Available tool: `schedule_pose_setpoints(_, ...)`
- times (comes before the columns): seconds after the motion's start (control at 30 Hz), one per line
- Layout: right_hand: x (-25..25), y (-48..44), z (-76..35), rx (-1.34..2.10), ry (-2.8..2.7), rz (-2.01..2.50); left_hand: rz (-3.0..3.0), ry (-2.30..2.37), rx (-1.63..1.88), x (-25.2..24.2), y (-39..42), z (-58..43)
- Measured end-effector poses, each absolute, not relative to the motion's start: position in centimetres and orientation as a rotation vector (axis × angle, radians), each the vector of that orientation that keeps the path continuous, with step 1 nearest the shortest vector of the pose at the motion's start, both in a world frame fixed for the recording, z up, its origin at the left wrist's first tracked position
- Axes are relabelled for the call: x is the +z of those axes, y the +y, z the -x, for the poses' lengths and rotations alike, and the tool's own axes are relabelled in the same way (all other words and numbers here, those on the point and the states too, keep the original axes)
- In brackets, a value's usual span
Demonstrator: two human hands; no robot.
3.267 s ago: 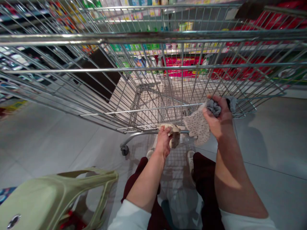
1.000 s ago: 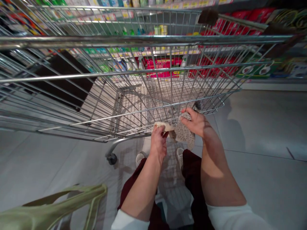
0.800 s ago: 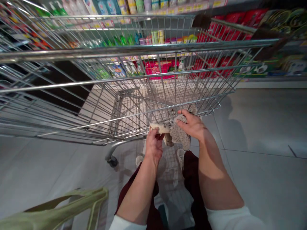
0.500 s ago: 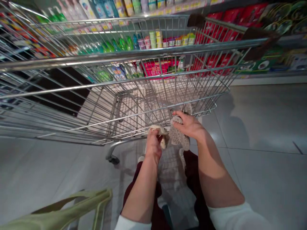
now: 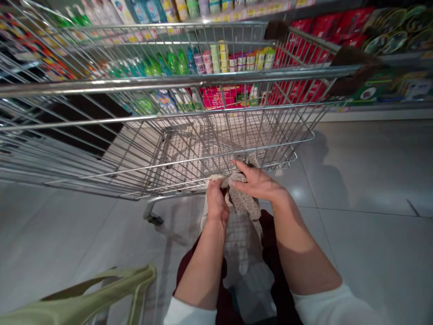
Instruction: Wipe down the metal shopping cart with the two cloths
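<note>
My left hand (image 5: 217, 201) is closed on a cream cloth (image 5: 216, 179), its fingers bent around the edge. Close beside it, my right hand (image 5: 259, 180) grips a grey speckled cloth (image 5: 244, 202) between thumb and fingers, and the soft piece hangs down in rounded lobes. The two cloths touch, or nearly so; their exact kind I cannot make out. Both hands are low, at the near side of a metal shopping cart (image 5: 203, 159), just above my shoes and dark red trousers (image 5: 270, 239).
Behind the cart's wire basket stand shelves with bottles (image 5: 182, 61), colourful tubs and red packages (image 5: 352, 27). A dark panel (image 5: 84, 126) is on the cart's left. A green strap (image 5: 101, 289) lies at lower left, over grey floor tiles (image 5: 379, 243).
My right hand has moved left with the grey speckled cloth, closer to my left hand and the cream cloth. The cart appears slightly farther left in view.
</note>
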State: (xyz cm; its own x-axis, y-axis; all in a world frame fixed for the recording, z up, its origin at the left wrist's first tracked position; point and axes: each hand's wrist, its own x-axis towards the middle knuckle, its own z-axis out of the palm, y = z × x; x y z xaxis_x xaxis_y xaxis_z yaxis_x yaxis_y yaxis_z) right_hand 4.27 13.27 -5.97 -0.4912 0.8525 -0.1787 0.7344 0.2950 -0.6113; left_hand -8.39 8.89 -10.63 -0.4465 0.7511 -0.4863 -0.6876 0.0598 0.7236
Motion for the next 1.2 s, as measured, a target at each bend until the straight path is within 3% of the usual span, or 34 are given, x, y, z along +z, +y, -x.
schedule_pose_setpoints(0.23, -6.8, 13.9, -8.8, 1.170, -2.384, 1.306, -0.150, 1.300, 1.822, -11.5, 8.5, 7.1)
schedule_pose_setpoints(0.73, -4.8, 14.0, -11.0, 0.661, -2.090, 1.693, -0.191, 1.214, 1.615, -10.9, 8.2, 5.7)
schedule_pose_setpoints(1.2, -6.5, 14.7, -9.1, 0.810, -2.107, 1.764, -0.265, 1.131, 1.602, -10.7, 8.8, 6.0)
